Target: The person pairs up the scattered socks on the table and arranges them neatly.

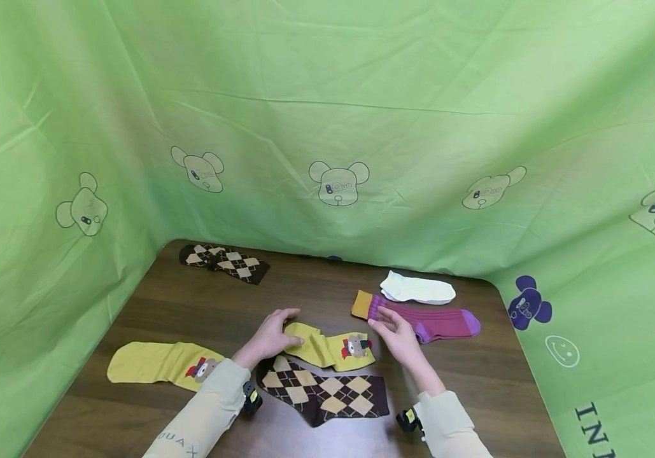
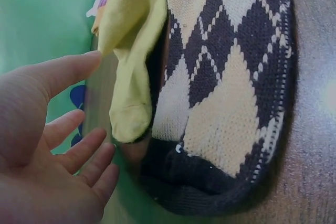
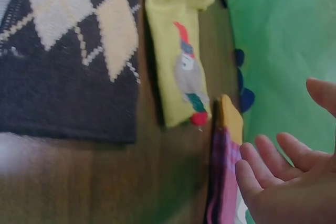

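Note:
A yellow sock (image 1: 318,345) with a bear figure at its cuff lies at the middle of the table. My left hand (image 1: 272,337) is at its toe end, with fingers spread; whether the thumb touches the sock, I cannot tell. In the left wrist view nothing sits between the thumb and fingers of that hand (image 2: 58,135). Past the bear cuff, my right hand (image 1: 401,340) hovers with loose fingers near the magenta sock (image 1: 444,323), which has an orange cuff and purple heel and toe. A brown argyle sock (image 1: 333,395) lies just in front of the yellow one.
Another yellow bear sock (image 1: 158,362) lies at the left, partly behind my left sleeve. At the back left is a second argyle sock (image 1: 226,262), bunched in its middle. White socks (image 1: 417,288) lie at the back right. Green cloth (image 1: 327,121) surrounds the brown table (image 1: 499,375).

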{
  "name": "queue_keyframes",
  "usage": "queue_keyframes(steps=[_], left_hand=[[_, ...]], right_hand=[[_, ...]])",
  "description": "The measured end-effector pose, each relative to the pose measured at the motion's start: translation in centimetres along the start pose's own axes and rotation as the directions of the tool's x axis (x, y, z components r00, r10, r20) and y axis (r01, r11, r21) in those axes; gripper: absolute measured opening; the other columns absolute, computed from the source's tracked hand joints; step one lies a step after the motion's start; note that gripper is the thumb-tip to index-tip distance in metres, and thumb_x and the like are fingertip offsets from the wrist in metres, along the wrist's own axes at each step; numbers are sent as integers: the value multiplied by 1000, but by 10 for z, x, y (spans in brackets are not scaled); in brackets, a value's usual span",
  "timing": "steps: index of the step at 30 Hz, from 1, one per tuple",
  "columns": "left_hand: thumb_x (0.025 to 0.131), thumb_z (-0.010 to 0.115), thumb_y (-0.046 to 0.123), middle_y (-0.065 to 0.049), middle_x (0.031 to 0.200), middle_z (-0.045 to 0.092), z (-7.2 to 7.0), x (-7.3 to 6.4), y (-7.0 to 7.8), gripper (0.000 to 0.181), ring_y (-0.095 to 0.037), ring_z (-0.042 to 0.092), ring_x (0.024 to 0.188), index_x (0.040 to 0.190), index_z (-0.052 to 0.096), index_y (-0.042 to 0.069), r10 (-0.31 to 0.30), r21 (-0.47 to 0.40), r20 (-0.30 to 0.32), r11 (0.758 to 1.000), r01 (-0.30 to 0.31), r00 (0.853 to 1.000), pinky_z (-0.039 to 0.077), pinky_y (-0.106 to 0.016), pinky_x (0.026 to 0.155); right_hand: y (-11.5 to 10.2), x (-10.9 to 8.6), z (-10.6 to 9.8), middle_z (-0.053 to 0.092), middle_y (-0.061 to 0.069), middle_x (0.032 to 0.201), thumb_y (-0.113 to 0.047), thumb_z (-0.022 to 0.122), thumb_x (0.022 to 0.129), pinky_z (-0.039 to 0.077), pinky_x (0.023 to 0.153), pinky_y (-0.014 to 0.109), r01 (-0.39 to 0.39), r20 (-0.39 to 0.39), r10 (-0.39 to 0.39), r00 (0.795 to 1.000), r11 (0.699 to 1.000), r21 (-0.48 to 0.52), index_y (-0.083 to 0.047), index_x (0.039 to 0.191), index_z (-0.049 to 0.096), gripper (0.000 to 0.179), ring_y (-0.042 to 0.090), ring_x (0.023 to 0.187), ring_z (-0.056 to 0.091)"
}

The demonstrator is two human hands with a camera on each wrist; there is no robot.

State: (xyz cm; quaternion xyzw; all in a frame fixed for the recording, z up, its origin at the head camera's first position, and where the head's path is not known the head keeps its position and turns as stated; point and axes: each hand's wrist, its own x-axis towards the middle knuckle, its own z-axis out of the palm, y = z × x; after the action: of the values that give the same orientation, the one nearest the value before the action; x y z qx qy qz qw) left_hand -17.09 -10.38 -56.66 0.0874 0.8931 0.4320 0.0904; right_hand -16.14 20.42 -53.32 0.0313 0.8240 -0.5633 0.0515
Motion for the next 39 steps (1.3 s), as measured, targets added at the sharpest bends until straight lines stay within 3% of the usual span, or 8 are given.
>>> queue_keyframes(steps=[9,16,22,28,39], left_hand=[[74,90,16,-17,135,57,2,-1,-1,77,-39,49,126,142,56,3,-13,12,-4,1000,13,1000,40,-57,106],[72,91,13,-13,120,61,5,1,-2,72,-35,54,116,137,59,2,-4,25,-25,1000,4,1000,45,-54,101],[69,90,6,-10,110,61,7,5,-2,68,-33,55,107,131,62,0,21,55,-37,998,-19,999,46,-51,97],[64,90,2,-7,104,59,9,8,-2,66,-30,55,102,125,65,2,39,104,-49,994,-33,998,48,-47,93],[65,90,4,-6,99,58,10,9,-3,59,-28,54,97,120,69,4,38,167,-38,985,-31,999,48,-44,87]], right_hand=[[9,-1,15,58,26,136,-12,76,91,44,103,55,63,58,-58,997,995,-82,8,140,53,57,45,123,57],[14,-1,23,64,21,130,-11,80,87,49,97,54,98,104,-81,991,981,-165,3,135,60,55,41,116,60],[20,1,27,67,13,119,-8,84,80,49,92,48,167,115,-137,984,932,-323,-2,129,67,51,31,106,62],[26,3,29,66,14,116,-8,85,78,48,95,50,236,133,-197,971,860,-453,-2,126,69,51,34,107,61],[24,3,33,64,11,109,-4,85,77,47,93,49,215,127,-175,976,844,-491,-2,118,73,43,33,105,58]])
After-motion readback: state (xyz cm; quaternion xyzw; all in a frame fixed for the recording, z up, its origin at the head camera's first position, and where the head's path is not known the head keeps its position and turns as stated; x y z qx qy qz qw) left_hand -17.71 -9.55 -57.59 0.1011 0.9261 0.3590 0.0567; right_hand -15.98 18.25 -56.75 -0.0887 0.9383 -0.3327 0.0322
